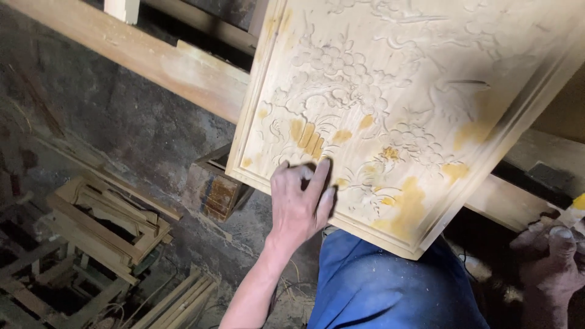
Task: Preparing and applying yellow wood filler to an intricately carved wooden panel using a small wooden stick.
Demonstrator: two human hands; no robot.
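A pale carved wooden panel (pixel 414 91) with grape and leaf relief rests tilted on a beam, dotted with patches of yellow filler. My left hand (pixel 301 204) lies on its lower left part, fingers together, pressing what looks like a small grey piece of abrasive (pixel 300 171) against the carving. My right hand (pixel 548 259), covered in dust, is at the lower right below the panel's edge. It is closed round a small tool whose tip (pixel 577 203) is smeared yellow. My blue trousers (pixel 390 286) show beneath the panel.
A long wooden beam (pixel 152 61) runs diagonally under the panel. A small wooden box (pixel 216 186) sits below the panel's corner. Stacked carved wooden frames (pixel 103 225) and loose slats (pixel 177 301) lie on the dark dusty floor at the left.
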